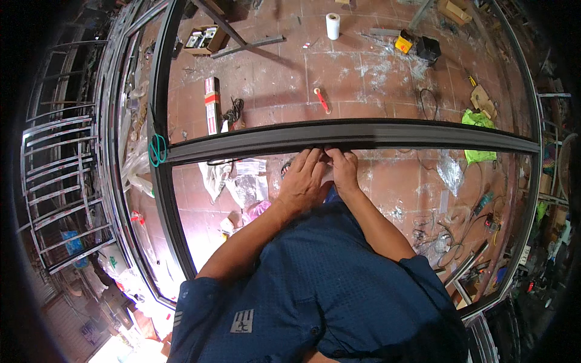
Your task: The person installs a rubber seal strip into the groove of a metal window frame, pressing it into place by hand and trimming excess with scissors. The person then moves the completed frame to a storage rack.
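A dark grey metal crossbar [387,134] of a large rectangular frame runs from left to right in front of me. Both of my hands are at its near edge, a little right of its middle. My left hand [304,179] has its fingers bent against the bar's near side. Close beside it, my right hand [344,172] is closed, thumb and fingers pinched at the same edge. Whatever lies between the fingertips is too small and shaded to name. A thin black strip [219,162] shows under the bar to the left. Green cord [158,150] loops around the frame's left corner joint.
On the tiled floor beyond lie a red-handled tool [321,101], a white roll [333,26], a long box [212,106], a carton [206,40] and a black bucket [428,49]. Plastic sheeting [247,187] lies below the bar. A metal rack [63,187] stands left.
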Tool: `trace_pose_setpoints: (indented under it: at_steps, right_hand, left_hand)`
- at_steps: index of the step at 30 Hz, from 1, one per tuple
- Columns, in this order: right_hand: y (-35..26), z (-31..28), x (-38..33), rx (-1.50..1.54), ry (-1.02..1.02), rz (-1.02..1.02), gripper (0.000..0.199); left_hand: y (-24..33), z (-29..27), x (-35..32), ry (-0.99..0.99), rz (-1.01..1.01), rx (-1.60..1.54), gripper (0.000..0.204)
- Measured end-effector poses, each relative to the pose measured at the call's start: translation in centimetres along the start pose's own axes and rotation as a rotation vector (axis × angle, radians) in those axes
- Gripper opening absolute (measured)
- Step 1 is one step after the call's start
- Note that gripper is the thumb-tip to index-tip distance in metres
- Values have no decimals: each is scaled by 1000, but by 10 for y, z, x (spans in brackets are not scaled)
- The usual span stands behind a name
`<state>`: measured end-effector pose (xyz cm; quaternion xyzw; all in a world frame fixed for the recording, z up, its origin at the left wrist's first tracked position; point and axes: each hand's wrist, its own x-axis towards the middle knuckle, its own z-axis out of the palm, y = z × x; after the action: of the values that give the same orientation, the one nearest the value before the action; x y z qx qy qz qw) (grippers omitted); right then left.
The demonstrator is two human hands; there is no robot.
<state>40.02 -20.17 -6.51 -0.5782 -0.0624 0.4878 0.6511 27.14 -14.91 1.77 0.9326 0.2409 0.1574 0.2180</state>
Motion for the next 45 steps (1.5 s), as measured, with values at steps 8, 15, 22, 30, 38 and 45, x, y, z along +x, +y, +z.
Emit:
trace_pose_setpoints:
  at_steps: [8,15,22,30,38,45]
  right_hand:
    - [-9,-19,4,122,-42,52,29]
    - [-17,-31,6,16,-82,-23,27]
    - [5,-55,25,-181,-43,-147,26]
    - [-55,-88,16,15,-57,58,19]
    - [-59,-90,13,-86,42,67,17]
    - [-10,-114,35,-626,55,-553,21]
  left_hand:
    - [2,5,6,-55,-15,34,61]
    - [18,18,12,-24,44,129,62]
    - [35,29,30,-61,60,71,58]
    - [53,39,43,-111,113,38,56]
    - [58,36,52,-134,156,36,62]
    - [59,41,60,-158,116,-39,65]
